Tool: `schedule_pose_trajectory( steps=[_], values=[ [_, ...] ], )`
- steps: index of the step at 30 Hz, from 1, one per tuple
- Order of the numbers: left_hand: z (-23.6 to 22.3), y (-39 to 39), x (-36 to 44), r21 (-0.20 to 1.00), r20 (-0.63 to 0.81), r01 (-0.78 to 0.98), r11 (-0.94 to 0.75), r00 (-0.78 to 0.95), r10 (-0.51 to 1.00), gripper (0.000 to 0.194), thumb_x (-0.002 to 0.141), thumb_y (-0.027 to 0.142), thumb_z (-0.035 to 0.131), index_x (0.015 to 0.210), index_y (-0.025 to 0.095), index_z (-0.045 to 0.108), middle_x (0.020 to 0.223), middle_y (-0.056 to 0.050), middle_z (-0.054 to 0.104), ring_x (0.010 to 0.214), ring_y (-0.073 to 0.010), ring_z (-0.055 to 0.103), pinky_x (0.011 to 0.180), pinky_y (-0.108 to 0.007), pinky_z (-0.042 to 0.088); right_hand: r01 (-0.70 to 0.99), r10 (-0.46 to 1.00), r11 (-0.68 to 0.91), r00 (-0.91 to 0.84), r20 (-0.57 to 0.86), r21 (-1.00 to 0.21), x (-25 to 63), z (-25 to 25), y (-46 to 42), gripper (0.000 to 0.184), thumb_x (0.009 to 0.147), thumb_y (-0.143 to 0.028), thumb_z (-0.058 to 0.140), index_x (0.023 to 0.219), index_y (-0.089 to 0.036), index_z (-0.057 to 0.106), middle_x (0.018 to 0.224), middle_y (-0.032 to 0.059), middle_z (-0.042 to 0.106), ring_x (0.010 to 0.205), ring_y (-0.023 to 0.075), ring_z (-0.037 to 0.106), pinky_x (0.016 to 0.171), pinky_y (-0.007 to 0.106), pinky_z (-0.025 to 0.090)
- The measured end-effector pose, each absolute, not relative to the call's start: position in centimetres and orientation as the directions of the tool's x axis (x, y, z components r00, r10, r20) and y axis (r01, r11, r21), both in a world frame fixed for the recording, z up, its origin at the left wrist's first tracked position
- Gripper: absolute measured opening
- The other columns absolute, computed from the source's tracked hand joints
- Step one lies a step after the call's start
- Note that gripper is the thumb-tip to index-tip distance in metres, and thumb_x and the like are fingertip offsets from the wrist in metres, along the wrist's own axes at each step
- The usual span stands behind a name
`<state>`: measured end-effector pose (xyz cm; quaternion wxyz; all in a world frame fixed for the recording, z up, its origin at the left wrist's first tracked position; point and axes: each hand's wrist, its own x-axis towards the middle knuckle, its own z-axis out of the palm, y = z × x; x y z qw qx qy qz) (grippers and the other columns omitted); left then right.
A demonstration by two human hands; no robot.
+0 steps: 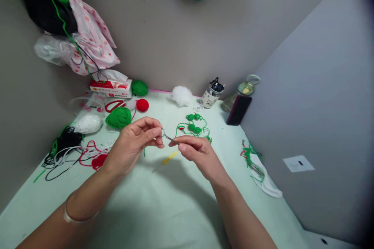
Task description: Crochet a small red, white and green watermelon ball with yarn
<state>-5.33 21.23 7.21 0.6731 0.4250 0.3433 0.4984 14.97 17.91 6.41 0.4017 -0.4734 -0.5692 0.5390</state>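
Above the middle of the table, my left hand [143, 136] is closed, thumb against fingertips, on a small thin metal ring [163, 133] that shows only in part. My right hand [197, 149] pinches a pair of slim metal tweezers [170, 138], whose tips point left and meet the ring. Whether the tips grip it is too small to tell. Below the hands lies a yellow-handled crochet hook [169, 158]. Just beyond my right hand are small green crocheted balls [193, 127] with loose yarn tails.
Yarn balls in green [119, 118] and red [142, 105], red scissors [115, 106] and tangled cords [68, 144] lie left. White stuffing [181, 96], a pen cup [210, 96], a bottle [233, 99] and a phone [239, 110] stand along the back. Yarn scraps [253, 163] lie right.
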Motion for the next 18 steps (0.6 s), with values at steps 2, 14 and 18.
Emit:
schedule_pose_trajectory(
  steps=[2,14,18],
  values=[
    [7.08,21.21,-5.41,0.913,-0.036,-0.38,0.147,0.283,0.958,0.007,0.081,0.025,0.082,0.082,0.02,0.076,0.068,0.002,0.068,0.063,-0.012,0.065,0.062,-0.022,0.058,0.075,0.968,-0.037,-0.245,-0.054,-0.996,14.98,6.17,17.98,0.032,0.086,-0.054,0.073,0.098,-0.026,0.083,0.089,0.0045,0.077,0.062,0.0122,0.041,0.057,0.028,0.033],
    [6.79,21.14,-5.76,0.917,-0.057,-0.347,0.194,0.366,0.929,0.011,0.083,0.031,0.082,0.083,0.021,0.078,0.064,0.001,0.072,0.06,-0.0145,0.068,0.063,-0.025,0.056,-0.025,0.945,-0.084,-0.319,-0.072,-0.996,14.95,6.36,18.07,0.037,0.087,-0.055,0.071,0.089,-0.019,0.082,0.056,-0.0048,0.042,0.055,0.0102,0.03,0.054,0.029,0.024],
    [6.82,21.16,-5.57,0.916,-0.042,-0.353,0.189,0.385,0.922,0.016,0.08,0.035,0.086,0.08,0.021,0.077,0.061,0.001,0.072,0.058,-0.0134,0.068,0.063,-0.023,0.055,-0.061,0.92,-0.132,-0.38,-0.1,-0.989,15.03,6.23,18.08,0.039,0.09,-0.054,0.069,0.089,-0.017,0.081,0.053,-0.0066,0.037,0.052,0.0087,0.028,0.053,0.028,0.02]
  ],
)
